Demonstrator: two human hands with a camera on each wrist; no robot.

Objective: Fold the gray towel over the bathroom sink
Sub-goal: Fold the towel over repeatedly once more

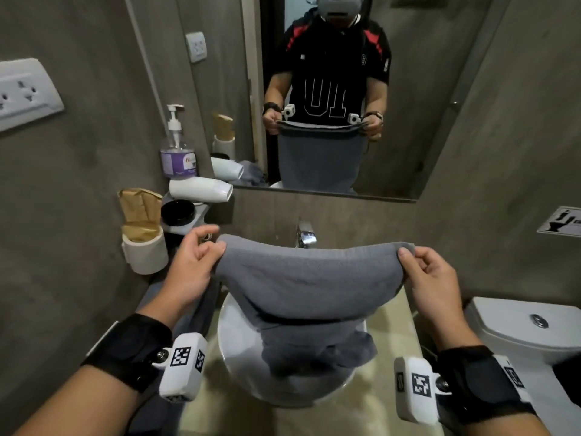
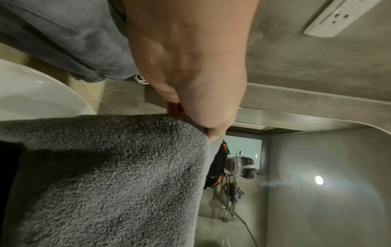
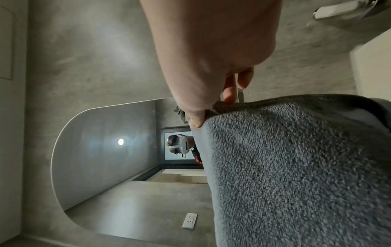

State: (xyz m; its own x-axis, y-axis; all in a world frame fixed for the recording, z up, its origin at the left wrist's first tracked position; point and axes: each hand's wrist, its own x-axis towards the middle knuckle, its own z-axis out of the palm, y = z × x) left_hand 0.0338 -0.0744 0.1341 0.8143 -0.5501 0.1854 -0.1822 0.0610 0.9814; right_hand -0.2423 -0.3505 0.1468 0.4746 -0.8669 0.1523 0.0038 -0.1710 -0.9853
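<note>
A gray towel (image 1: 308, 278) hangs stretched between my two hands above the round white sink (image 1: 232, 350). Its lower part droops down into the basin in a loose bunch. My left hand (image 1: 201, 256) pinches the towel's upper left corner between thumb and fingers. My right hand (image 1: 418, 262) pinches the upper right corner the same way. In the left wrist view the thumb (image 2: 211, 132) presses on the towel's (image 2: 110, 175) edge. The right wrist view shows the thumb (image 3: 196, 118) clamped on the towel's (image 3: 292, 167) corner.
A chrome faucet (image 1: 305, 236) stands behind the towel. At the left are a soap pump bottle (image 1: 177, 152), a white hair dryer (image 1: 201, 188), a black jar (image 1: 177, 212) and a cup of paper bags (image 1: 143, 240). A toilet tank (image 1: 522, 325) sits at the right. The mirror (image 1: 330, 89) faces me.
</note>
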